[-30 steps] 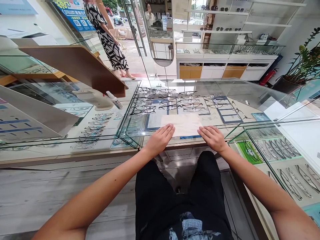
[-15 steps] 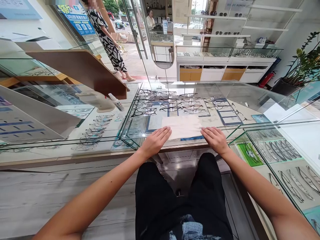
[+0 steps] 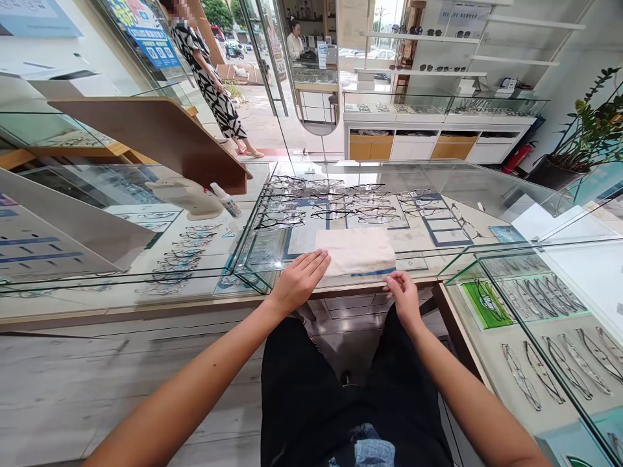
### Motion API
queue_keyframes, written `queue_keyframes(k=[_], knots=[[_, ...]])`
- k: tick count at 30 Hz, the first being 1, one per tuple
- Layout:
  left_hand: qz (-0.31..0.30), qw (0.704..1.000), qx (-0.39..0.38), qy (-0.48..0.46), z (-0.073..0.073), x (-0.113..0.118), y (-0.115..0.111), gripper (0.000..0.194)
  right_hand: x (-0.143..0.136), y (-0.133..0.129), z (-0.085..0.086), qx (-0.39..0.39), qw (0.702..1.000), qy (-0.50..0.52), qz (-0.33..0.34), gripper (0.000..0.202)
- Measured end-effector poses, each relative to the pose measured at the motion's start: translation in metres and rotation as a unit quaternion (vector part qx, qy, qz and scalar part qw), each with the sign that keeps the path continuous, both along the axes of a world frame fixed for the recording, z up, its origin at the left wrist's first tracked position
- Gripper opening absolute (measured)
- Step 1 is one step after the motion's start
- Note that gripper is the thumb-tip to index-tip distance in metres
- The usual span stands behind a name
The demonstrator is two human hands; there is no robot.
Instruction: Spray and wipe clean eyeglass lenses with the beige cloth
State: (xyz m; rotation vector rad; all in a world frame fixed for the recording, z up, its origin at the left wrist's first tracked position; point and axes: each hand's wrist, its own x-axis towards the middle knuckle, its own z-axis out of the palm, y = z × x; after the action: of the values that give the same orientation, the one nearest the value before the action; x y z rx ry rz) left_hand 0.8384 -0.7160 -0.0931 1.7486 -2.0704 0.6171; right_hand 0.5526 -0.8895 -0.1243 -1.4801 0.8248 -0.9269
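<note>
A pale cream cloth (image 3: 357,250) lies spread flat on the glass counter in front of me, with a strip of blue showing under its front right edge. My left hand (image 3: 302,275) rests at the cloth's left edge, fingers stretched out and flat. Near the cloth's front right corner, at the counter's front edge, is my right hand (image 3: 403,295); its fingers are loosely bent and apart, with nothing visible in them. Just behind the cloth, several rows of eyeglasses (image 3: 333,213) stand on the counter.
A white spray bottle (image 3: 226,199) stands left of the eyeglasses. Glass cases hold more eyeglasses to the left (image 3: 180,256) and right (image 3: 567,363). A brown board (image 3: 156,130) juts over the left counter. A person (image 3: 207,78) in patterned clothes stands near the door.
My right hand has come off the cloth's right edge and moved down toward the counter's front edge, its fingers now bent. My left hand has stayed nearly in place.
</note>
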Motion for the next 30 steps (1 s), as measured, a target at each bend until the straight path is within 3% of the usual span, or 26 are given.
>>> queue_keyframes(k=[1, 3, 6, 12, 18, 21, 23, 25, 27, 28, 30], knots=[[0.002, 1.0, -0.001, 0.007, 0.0, -0.001, 0.0, 0.051, 0.009, 0.006, -0.001, 0.099, 0.993, -0.042, 0.04, 0.052], [0.01, 1.0, -0.004, 0.019, 0.0, -0.002, 0.0, 0.051, 0.025, 0.013, 0.001, 0.227, 0.963, -0.107, 0.097, 0.062], [0.029, 0.999, -0.01, 0.042, 0.0, -0.003, 0.004, 0.05, 0.042, 0.013, 0.011, 0.29, 0.942, -0.144, 0.093, 0.06], [0.088, 0.993, -0.061, 0.041, -0.009, -0.012, 0.014, 0.054, 0.046, 0.005, 0.027, 0.199, 0.976, -0.086, -0.036, 0.064], [0.094, 0.989, -0.102, 0.057, -0.017, -0.017, 0.015, 0.06, 0.036, 0.001, 0.038, 0.166, 0.985, -0.037, -0.021, 0.063], [0.101, 0.987, -0.099, 0.072, -0.013, -0.018, 0.017, 0.052, 0.031, 0.001, 0.041, 0.161, 0.987, -0.025, -0.011, 0.058], [0.142, 0.98, -0.105, 0.094, -0.011, -0.022, 0.021, 0.042, 0.028, 0.002, 0.042, 0.167, 0.986, -0.026, -0.01, 0.057], [0.191, 0.96, -0.13, 0.156, -0.012, -0.033, 0.025, 0.033, 0.028, 0.003, 0.043, 0.177, 0.984, -0.032, -0.007, 0.056], [0.228, 0.919, -0.16, 0.279, -0.016, -0.049, 0.026, 0.033, 0.028, 0.005, 0.045, 0.18, 0.983, -0.044, -0.005, 0.054], [0.239, 0.885, -0.17, 0.362, -0.019, -0.058, 0.026, 0.037, 0.028, 0.007, 0.046, 0.179, 0.983, -0.052, -0.005, 0.053], [0.247, 0.781, -0.18, 0.544, -0.026, -0.078, 0.02, 0.047, 0.029, 0.01, 0.047, 0.178, 0.982, -0.07, -0.007, 0.05]])
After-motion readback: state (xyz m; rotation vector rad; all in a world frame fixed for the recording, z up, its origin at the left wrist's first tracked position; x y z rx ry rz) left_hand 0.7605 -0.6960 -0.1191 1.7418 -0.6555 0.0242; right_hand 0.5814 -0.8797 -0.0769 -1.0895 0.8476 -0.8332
